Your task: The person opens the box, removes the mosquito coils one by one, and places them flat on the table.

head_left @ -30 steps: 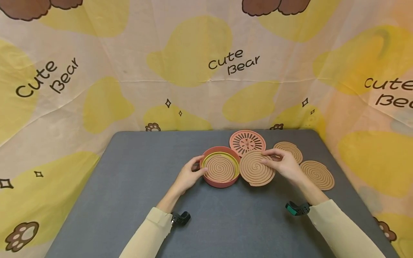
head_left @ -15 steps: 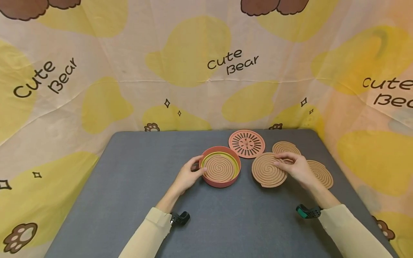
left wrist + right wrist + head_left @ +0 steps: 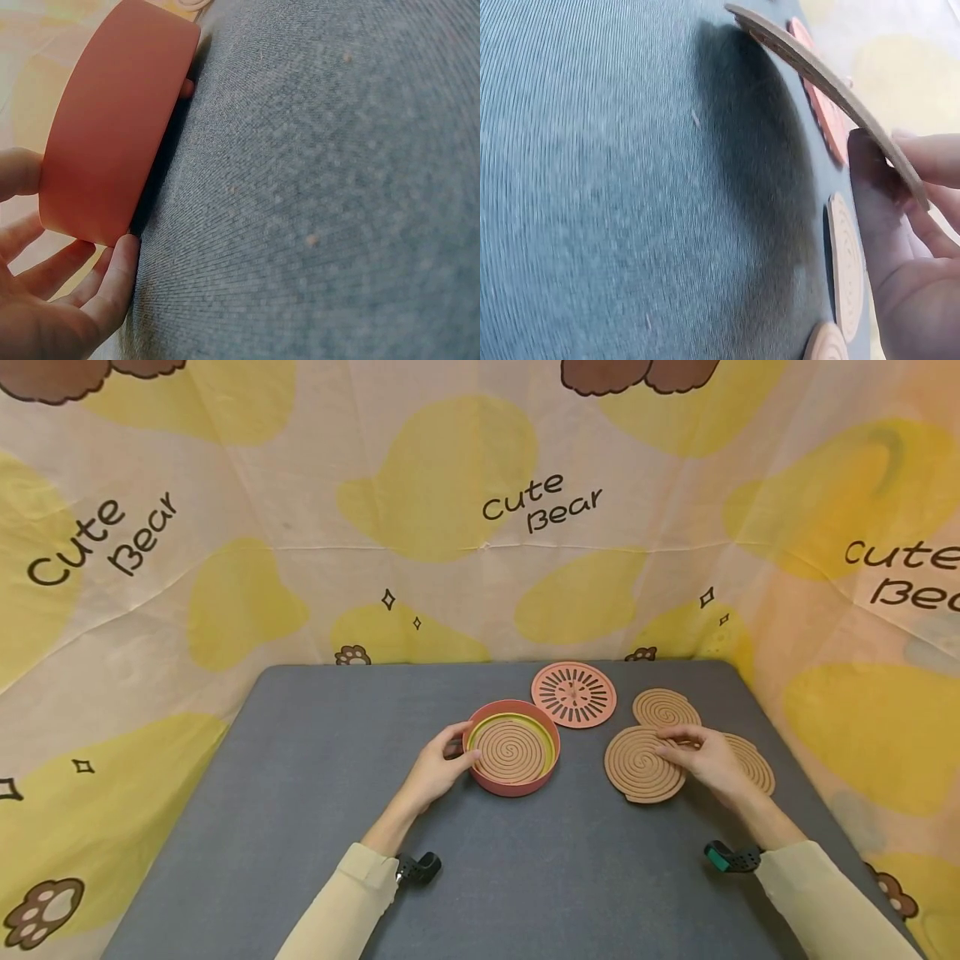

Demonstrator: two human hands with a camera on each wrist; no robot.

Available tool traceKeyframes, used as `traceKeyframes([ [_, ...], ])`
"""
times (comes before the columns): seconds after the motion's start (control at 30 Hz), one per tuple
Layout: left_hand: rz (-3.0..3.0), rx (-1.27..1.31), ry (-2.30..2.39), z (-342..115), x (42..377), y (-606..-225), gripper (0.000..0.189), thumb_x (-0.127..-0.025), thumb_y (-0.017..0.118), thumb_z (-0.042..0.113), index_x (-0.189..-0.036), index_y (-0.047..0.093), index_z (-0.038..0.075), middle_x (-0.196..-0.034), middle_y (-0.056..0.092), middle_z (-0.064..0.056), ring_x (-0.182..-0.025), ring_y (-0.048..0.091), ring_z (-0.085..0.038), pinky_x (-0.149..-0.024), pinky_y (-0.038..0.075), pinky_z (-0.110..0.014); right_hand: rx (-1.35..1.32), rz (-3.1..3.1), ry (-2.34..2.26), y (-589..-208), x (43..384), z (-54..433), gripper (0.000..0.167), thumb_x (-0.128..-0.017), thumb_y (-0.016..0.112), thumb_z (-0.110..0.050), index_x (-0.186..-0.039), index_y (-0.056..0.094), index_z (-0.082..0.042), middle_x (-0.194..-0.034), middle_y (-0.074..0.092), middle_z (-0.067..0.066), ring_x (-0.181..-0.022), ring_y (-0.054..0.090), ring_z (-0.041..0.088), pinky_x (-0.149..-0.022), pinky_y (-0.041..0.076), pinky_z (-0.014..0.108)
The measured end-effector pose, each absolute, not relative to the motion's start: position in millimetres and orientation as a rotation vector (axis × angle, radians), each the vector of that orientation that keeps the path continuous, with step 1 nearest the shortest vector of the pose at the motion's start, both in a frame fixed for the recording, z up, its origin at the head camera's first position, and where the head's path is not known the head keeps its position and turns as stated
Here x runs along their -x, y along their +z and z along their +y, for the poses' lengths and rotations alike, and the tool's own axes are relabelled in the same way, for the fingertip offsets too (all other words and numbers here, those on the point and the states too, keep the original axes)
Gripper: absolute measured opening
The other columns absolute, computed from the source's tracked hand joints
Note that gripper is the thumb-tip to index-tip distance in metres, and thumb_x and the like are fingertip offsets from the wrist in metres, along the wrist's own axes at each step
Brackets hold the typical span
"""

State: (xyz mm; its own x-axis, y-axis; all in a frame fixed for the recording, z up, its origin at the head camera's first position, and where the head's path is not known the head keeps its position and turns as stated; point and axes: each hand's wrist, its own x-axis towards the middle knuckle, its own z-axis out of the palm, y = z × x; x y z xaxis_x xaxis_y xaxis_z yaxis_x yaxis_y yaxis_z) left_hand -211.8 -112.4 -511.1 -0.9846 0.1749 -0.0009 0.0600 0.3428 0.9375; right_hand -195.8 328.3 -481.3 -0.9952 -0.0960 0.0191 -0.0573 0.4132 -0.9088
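My left hand (image 3: 437, 768) grips the near-left rim of a round red mosquito coil box (image 3: 512, 791), thumb on the rim and fingers around the side. In the left wrist view the box's smooth outer wall (image 3: 112, 120) shows, with fingertips at its lower edge. Inside the box a brown mosquito coil (image 3: 510, 750) lies flat within a yellow-green ring. My right hand (image 3: 707, 758) pinches another mosquito coil (image 3: 639, 768) by its right edge. The right wrist view shows this coil (image 3: 829, 82) edge-on, raised and tilted over the table, its shadow beneath.
A pink slotted lid (image 3: 574, 695) lies behind the box, to its right. Two more mosquito coils rest on the right: one coil (image 3: 663, 703) farther back, the other coil (image 3: 753, 764) partly behind my right hand. The grey table (image 3: 330, 760) meets a patterned cloth (image 3: 420, 510) at the back.
My right hand has carried its mosquito coil rightward, away from the box, and slightly nearer to me. The left hand and the box stay in place.
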Motion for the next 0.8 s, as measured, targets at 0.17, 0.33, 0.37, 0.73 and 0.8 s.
traceKeyframes([
  [0.17, 2.484, -0.223, 1.733, -112.2, 212.2, -511.8, 0.053, -0.097, 0.073, 0.023, -0.146, 0.055, 0.016, -0.138, 0.059, -0.01, -0.119, 0.061, -0.029, -0.088, 0.054, -0.042, 0.162, 2.687, -1.515, -482.3, 196.2, 335.2, 0.039, -0.094, 0.075, -0.014, -0.123, 0.065, 0.01, -0.117, 0.067, 0.022, -0.085, 0.063, 0.001, -0.066, 0.052, 0.023],
  [0.33, 2.475, -0.229, 1.738, -111.6, 211.4, -511.3, 0.053, -0.097, 0.073, 0.022, -0.146, 0.055, 0.016, -0.139, 0.059, -0.01, -0.119, 0.061, -0.029, -0.089, 0.054, -0.043, 0.229, 2.778, -1.314, -484.2, 195.8, 339.4, 0.033, -0.093, 0.076, -0.011, -0.118, 0.069, 0.009, -0.116, 0.067, 0.026, -0.089, 0.063, 0.007, -0.069, 0.051, 0.022],
  [0.37, 2.474, -0.229, 1.742, -111.6, 211.2, -511.1, 0.053, -0.097, 0.073, 0.022, -0.146, 0.055, 0.015, -0.139, 0.059, -0.01, -0.12, 0.06, -0.029, -0.089, 0.054, -0.043, 0.241, 2.788, -1.293, -484.5, 195.9, 339.6, 0.032, -0.092, 0.077, -0.01, -0.117, 0.069, 0.009, -0.115, 0.068, 0.026, -0.09, 0.064, 0.01, -0.07, 0.052, 0.022],
  [0.73, 2.486, -0.227, 1.743, -112.3, 211.2, -511.4, 0.053, -0.096, 0.073, 0.023, -0.146, 0.056, 0.016, -0.138, 0.059, -0.01, -0.119, 0.06, -0.029, -0.088, 0.054, -0.043, 0.312, 2.887, -1.093, -481.2, 195.9, 341.1, 0.032, -0.093, 0.075, -0.011, -0.118, 0.069, 0.007, -0.112, 0.069, 0.023, -0.095, 0.068, 0.034, -0.071, 0.053, 0.028],
  [0.8, 2.489, -0.231, 1.743, -112.2, 211.2, -511.6, 0.053, -0.097, 0.073, 0.023, -0.146, 0.056, 0.016, -0.138, 0.059, -0.01, -0.119, 0.061, -0.029, -0.088, 0.054, -0.043, 0.308, 2.89, -1.082, -479.6, 195.5, 341.4, 0.031, -0.094, 0.074, -0.011, -0.118, 0.069, 0.007, -0.109, 0.071, 0.021, -0.094, 0.068, 0.033, -0.071, 0.053, 0.028],
])
